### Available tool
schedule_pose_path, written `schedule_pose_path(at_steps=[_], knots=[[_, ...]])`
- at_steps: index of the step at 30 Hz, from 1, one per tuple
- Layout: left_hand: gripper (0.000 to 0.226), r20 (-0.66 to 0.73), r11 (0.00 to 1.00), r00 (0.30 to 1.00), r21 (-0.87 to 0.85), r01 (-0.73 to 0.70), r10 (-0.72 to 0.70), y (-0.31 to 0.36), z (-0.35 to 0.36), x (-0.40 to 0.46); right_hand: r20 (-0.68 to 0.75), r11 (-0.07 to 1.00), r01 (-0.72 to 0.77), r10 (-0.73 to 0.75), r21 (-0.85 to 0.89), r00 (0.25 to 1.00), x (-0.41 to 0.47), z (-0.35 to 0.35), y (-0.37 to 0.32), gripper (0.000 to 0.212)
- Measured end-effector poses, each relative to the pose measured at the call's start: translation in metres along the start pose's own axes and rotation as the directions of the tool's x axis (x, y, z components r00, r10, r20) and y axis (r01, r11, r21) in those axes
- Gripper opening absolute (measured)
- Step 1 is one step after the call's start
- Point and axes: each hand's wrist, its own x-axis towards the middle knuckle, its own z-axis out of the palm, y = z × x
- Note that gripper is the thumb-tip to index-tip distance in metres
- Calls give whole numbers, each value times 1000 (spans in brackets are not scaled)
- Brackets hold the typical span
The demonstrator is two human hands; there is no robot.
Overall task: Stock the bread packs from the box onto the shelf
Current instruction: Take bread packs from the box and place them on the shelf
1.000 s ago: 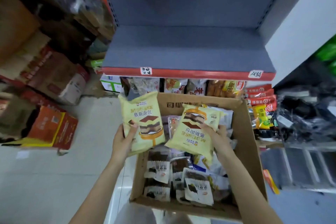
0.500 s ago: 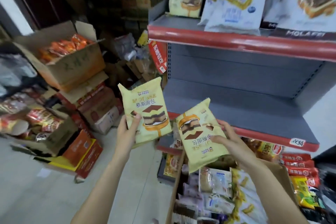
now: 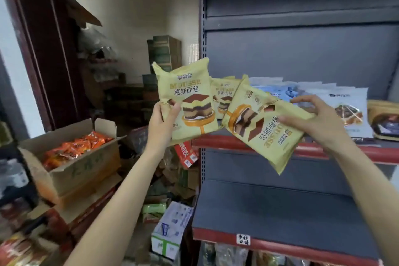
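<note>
Head view: hands (image 3: pixel 160 123) (image 3: pixel 315 120) each grip 1 bread pack (image 3: pixel 187 101) (image 3: pixel 262 127).

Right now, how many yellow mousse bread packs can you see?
3: one in the left hand, one tilted in the right hand, one standing on the shelf between them. More may hide behind.

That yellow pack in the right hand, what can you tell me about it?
The pack is a pale yellow, glossy plastic pouch, sealed and puffy, printed with a layered brown-and-cream cake slice, "MOUSSE" and Chinese characters. It is tilted, its print nearly upside down, one corner pointing down. The right hand grips its right edge, thumb on the front. It hangs in the air before the red-edged shelf, overlapping a matching pack standing there.
</note>
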Motion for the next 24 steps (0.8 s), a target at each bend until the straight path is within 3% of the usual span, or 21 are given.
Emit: schedule_pose_path(at_steps=[4, 8, 10, 12, 15, 19, 22, 24], knots=[[48, 53, 992, 998, 118, -31, 25, -3, 26, 61, -192, 997, 38, -23, 73, 981, 29, 10, -12, 56], [79, 80, 983, 997, 182, 2, -17, -19, 49, 111, -350, 998, 68, -58, 15, 935, 48, 24, -16, 59], [75, 99, 983, 995, 182, -1, -17, -20, 62, 127, -419, 997, 76, -69, 1, 906, 57, 26, -16, 56], [53, 126, 976, 992, 216, -38, 10, -20, 76, 139, -458, 996, 82, -61, 25, 887, 66, 25, -13, 55], [40, 210, 961, 977, 263, -86, 30, -24, 93, 158, -433, 998, 64, -55, 7, 900, 78, 23, -6, 55], [55, 351, 970, 933, 244, -10, -79, -35, 111, 181, -355, 997, 76, -76, -14, 932, 86, 25, -6, 51], [83, 480, 958, 859, 285, 41, -180, -49, 119, 192, -312, 994, 77, -100, -83, 945, 95, 31, -11, 50], [77, 526, 914, 833, 401, -63, -174, -61, 122, 198, -300, 990, 86, -117, -114, 947, 102, 36, -13, 49]])
